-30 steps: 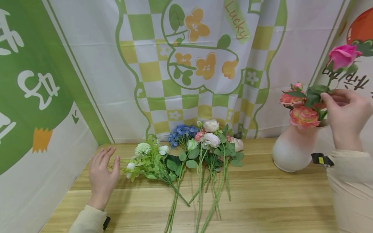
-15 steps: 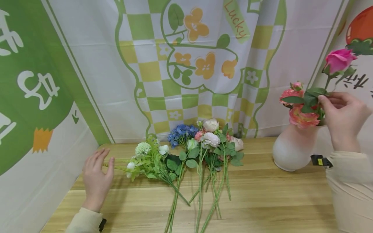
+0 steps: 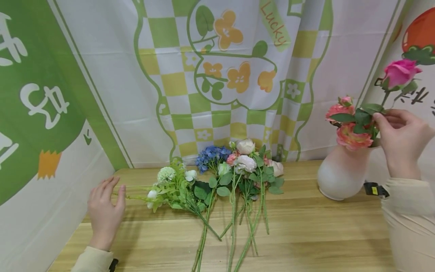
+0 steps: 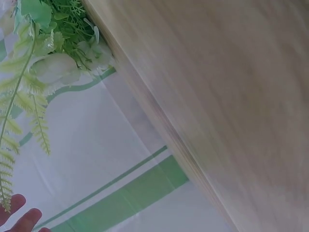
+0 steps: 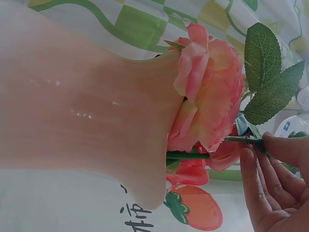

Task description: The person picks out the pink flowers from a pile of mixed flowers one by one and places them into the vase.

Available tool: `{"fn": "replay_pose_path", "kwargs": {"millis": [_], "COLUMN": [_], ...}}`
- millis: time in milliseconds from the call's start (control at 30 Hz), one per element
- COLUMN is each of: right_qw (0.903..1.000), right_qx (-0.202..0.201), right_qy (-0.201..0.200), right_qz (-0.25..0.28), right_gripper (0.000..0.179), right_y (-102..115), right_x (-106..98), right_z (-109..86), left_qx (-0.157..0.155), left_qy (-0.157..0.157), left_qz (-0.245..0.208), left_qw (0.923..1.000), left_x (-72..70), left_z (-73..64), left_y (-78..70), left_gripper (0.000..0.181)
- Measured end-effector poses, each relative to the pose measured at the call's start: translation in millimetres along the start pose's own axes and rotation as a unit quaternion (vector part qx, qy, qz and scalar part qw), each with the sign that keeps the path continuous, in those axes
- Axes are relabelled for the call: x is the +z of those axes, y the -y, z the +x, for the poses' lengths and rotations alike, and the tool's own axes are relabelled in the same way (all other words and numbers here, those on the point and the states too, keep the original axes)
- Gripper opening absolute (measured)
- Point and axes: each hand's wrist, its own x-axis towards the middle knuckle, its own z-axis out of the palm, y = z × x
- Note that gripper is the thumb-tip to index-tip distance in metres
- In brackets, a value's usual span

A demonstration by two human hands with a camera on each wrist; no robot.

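Observation:
My right hand [image 3: 404,141] pinches the stem of a bright pink rose [image 3: 402,72] between thumb and fingers, just above the vase mouth. The white-and-pink vase [image 3: 340,173] stands upright and holds coral flowers [image 3: 354,136]. In the right wrist view, the pinched green stem [image 5: 236,139] runs beside the coral flower [image 5: 207,92]; its lower end is hidden. My left hand [image 3: 106,215] is at the table's left side with its fingers loosely extended. Close to its thumb lies the tip of a yellow-green fern sprig [image 4: 19,82], part of the white-and-green bunch [image 3: 176,189].
Several flower stems lie across the middle of the wooden table [image 3: 306,234], among them a blue hydrangea [image 3: 213,155] and a pale peony [image 3: 245,164]. A printed cloth [image 3: 238,124] hangs along the back edge, with side cloths at left and right.
My left hand has moved left, away from the white-and-green bunch, uncovering the fern sprig's tip. The right hand keeps its pinch on the rose, which has come down slightly.

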Motion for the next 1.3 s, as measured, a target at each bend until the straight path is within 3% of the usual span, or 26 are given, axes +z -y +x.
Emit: {"fn": "replay_pose_path", "kwargs": {"millis": [300, 600, 833, 1300], "right_qw": [0.9995, 0.9948, 0.9974, 0.9962], "right_qx": [0.027, 0.034, 0.051, 0.077], "right_qy": [-0.008, -0.029, -0.015, 0.011], "right_qz": [0.009, 0.092, 0.05, 0.038], "right_gripper": [0.042, 0.035, 0.042, 0.046], "right_y": [-1.6, -7.2, -8.2, -19.0], "right_x": [-0.9, 0.1, -1.6, -7.8], "right_z": [1.6, 9.0, 5.2, 5.2], "left_qx": [-0.005, -0.011, -0.016, -0.021], "left_qy": [-0.002, 0.002, 0.003, 0.008], "left_qz": [-0.001, 0.001, 0.002, 0.0], "left_qw": [1.0, 0.9999, 0.9999, 0.9997], "left_x": [-2.0, -2.9, -3.3, -3.3], "left_z": [0.5, 0.2, 0.6, 0.4], "left_y": [4.9, 6.0, 5.5, 6.5], "left_gripper": [0.032, 0.032, 0.032, 0.033]}}
